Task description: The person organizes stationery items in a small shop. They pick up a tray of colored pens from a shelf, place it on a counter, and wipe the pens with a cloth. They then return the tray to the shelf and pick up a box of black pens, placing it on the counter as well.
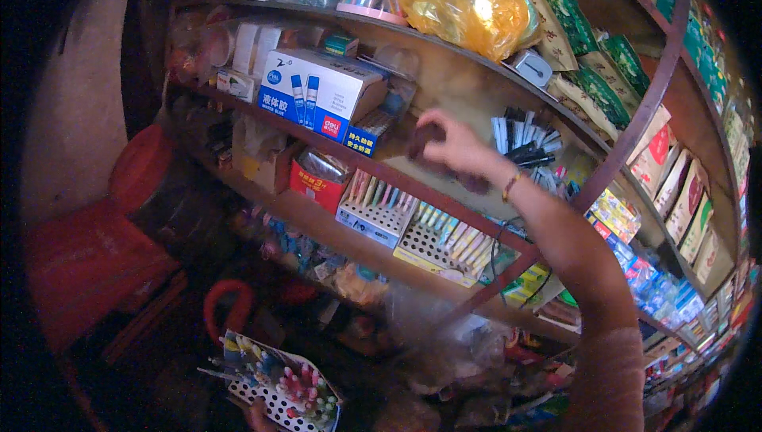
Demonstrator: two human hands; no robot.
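Note:
At the bottom edge my left hand (259, 417) holds a white pen display box (280, 411) with round holes, tilted and filled with several pens in clear, red and green tones; only a little of that hand shows. My right hand (449, 143), a beaded bracelet on its wrist, reaches over the middle shelf (393, 161). Its fingers curl around a dark reddish-brown object (424, 139), too blurred to name, part of which shows below the palm. To its left stands a blue-and-white water glue box (321, 92); black-and-white pens (524, 137) stand to its right.
Two pen display boxes (375, 214) (443, 247) and a red carton (318, 182) sit on the shelf below. Overhead are a yellow plastic bag (467, 6) and green packets (601, 92). A slanting metal post (640, 98) stands near my right forearm. Red plastic furniture (89, 265) is at left.

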